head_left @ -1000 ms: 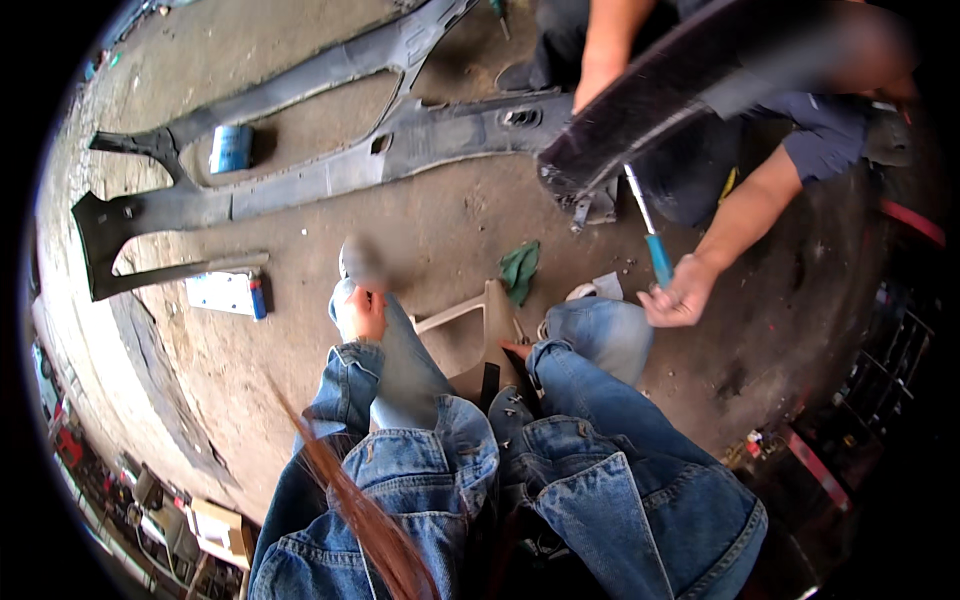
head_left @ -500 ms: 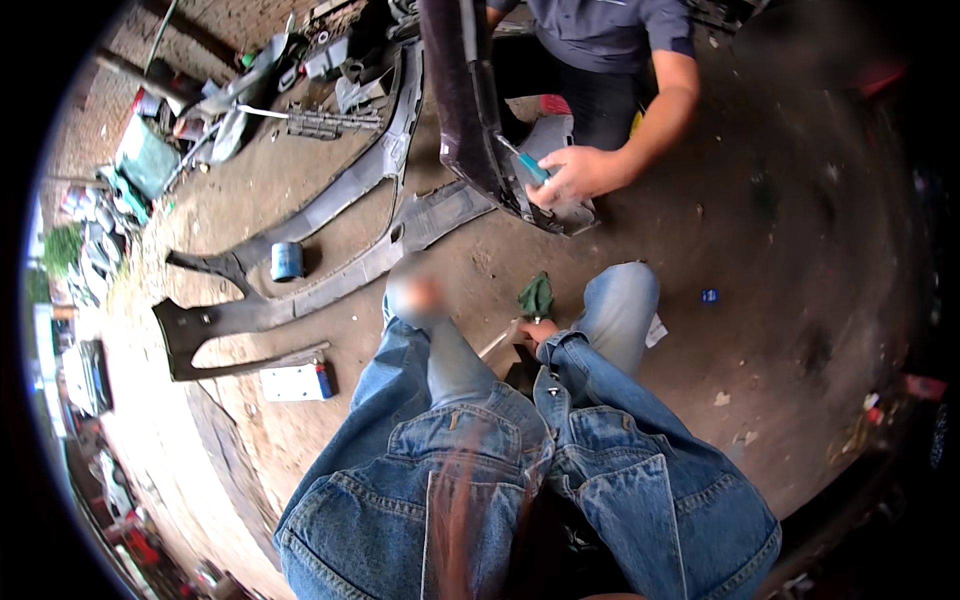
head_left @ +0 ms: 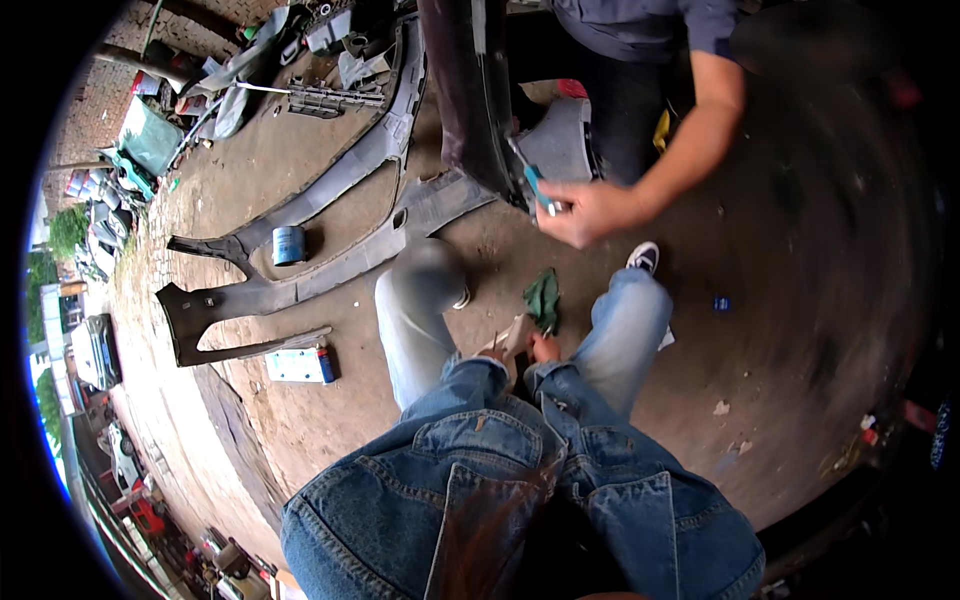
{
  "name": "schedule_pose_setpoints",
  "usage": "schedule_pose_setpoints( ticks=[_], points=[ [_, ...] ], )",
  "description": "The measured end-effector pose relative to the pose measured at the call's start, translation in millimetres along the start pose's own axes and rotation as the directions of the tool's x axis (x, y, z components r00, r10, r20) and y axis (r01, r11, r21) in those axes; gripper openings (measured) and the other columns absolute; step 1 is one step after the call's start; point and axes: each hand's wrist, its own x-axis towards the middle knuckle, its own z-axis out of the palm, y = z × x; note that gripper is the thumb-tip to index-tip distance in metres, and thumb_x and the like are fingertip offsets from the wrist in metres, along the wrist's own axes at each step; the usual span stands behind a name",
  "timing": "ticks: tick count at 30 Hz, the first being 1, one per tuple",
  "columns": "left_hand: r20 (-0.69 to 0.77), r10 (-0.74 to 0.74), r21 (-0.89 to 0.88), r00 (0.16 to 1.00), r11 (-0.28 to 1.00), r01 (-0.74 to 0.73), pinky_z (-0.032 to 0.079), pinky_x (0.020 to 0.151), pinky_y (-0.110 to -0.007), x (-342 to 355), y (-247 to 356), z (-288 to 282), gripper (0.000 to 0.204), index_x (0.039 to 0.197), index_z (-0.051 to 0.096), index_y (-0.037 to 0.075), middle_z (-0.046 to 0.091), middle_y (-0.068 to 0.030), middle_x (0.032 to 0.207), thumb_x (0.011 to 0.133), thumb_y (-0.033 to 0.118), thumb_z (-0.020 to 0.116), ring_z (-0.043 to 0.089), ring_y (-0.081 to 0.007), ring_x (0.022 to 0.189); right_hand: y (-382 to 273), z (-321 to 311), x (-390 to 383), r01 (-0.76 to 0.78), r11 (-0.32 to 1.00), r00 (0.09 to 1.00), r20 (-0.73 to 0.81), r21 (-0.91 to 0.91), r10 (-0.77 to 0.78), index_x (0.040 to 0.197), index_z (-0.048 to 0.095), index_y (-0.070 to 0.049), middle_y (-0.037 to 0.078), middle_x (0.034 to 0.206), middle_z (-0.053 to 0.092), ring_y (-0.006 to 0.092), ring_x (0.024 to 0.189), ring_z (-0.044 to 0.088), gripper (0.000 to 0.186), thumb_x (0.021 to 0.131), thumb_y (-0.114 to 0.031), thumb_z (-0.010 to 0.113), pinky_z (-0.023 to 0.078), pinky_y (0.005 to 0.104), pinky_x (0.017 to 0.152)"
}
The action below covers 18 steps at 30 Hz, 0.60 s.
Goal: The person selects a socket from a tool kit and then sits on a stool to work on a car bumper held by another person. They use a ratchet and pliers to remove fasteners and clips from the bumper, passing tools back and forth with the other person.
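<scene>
Currently, a beige piece (head_left: 514, 338) sits between the denim-clad legs, just ahead of the jacket hem, with much of it hidden. From its middle, the left hand (head_left: 491, 353) lies at eight o'clock, mostly covered by its cuff; a little of the hand shows beside the beige edge, and I cannot tell how far its fingers are spread or whether they have hold of anything. The right hand (head_left: 546, 348) is at four o'clock, its fingers seemingly curled near the other edge, though whether they truly grip is too small to tell. A green cloth (head_left: 542, 300) lies at one o'clock, close to the right hand. To manage this piece well, I would keep one hand firm on each side, let the knees guard it from rocking, and press evenly rather than twist, since a thin frame might flex. Keeping the cloth clear of the fingers would help too. Near twelve o'clock, a co-worker's hand (head_left: 585, 213) holds a teal-handled tool (head_left: 538, 187) by a dark panel (head_left: 468, 110), so elbows are best kept tucked. A blue can (head_left: 289, 246) stands at ten o'clock, well apart.
</scene>
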Motion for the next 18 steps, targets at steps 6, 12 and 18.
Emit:
schedule_pose_setpoints(
  ticks=[6,12,18],
  points=[
    [0.119,0.061,0.000,0.991,0.998,-0.061,0.049,0.074,-0.041,24.7,43.8,-14.3,0.043,0.103,0.062,-0.001,0.065,-0.0208,0.090,0.087,0.038,0.054,0.064,-0.0333,0.079,-34.0,-37.9,-3.0,0.148,0.837,0.988,0.117,-0.527,-0.101,0.097,0.065,-0.003,0.024,0.092,0.063,0.0403,0.091,0.059,0.044,0.076,-0.041,0.058,0.046,0.0467,0.078],
    [0.108,0.210,-0.030,0.972,0.978,-0.208,0.049,0.073,-0.040,73.9,75.0,4.3,0.040,0.101,0.062,-0.001,0.065,-0.0201,0.091,0.088,0.036,0.054,0.064,-0.0312,0.080,-83.6,-104.8,9.9,0.148,0.945,0.966,-0.162,-0.292,-0.202,0.080,0.060,0.002,0.024,0.083,0.062,0.0418,0.081,0.058,0.035,0.079,-0.033,0.057,0.044,0.0502,0.069],
    [-0.142,0.322,-0.870,0.936,0.411,-0.274,0.051,0.071,-0.034,77.5,130.2,-52.2,0.030,0.099,0.060,-0.001,0.065,-0.0159,0.094,0.093,0.026,0.049,0.064,-0.0226,0.082,-103.1,-81.6,28.5,0.433,0.723,0.773,-0.190,-0.539,-0.605,0.096,0.056,-0.004,0.021,0.089,0.061,0.0381,0.084,0.058,0.026,0.087,-0.027,0.052,0.045,0.0446,0.072]
  ],
)
